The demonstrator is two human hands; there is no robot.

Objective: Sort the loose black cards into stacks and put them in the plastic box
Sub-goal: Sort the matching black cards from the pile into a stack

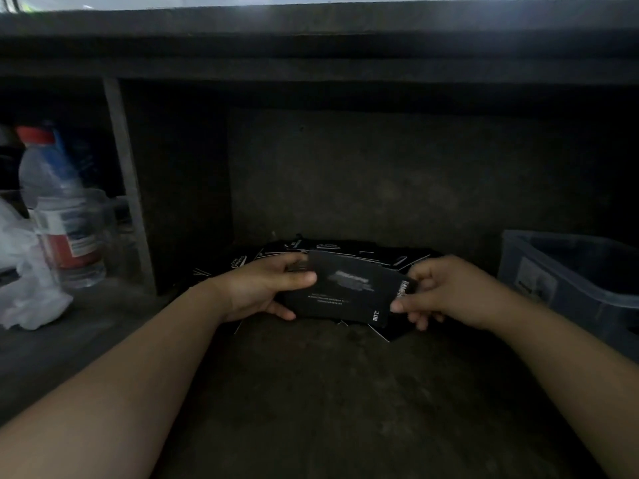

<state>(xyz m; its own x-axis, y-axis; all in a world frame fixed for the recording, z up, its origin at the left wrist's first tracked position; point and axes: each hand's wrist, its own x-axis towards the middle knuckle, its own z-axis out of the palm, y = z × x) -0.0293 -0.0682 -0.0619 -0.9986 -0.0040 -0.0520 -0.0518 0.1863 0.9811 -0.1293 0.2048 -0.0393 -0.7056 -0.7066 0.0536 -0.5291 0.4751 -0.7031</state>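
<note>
Dim grey surface [328, 392] under a dark overhang [311, 57] bears loose black cards [345, 252] and a grey plastic box [539, 271], while left hand [256, 288] and right hand [446, 292] pinch one lettered black card [345, 295].

Our left forearm [131, 368] and right forearm [560, 368], both bare, reach in from the near corners and converge toward the middle. Our left hand [259, 288] grips the left end of a card [345, 295], thumb on top, fingers curled beneath. Our right hand [449, 292] pinches the right end between thumb and curled fingers. Both hands sit level.
</note>
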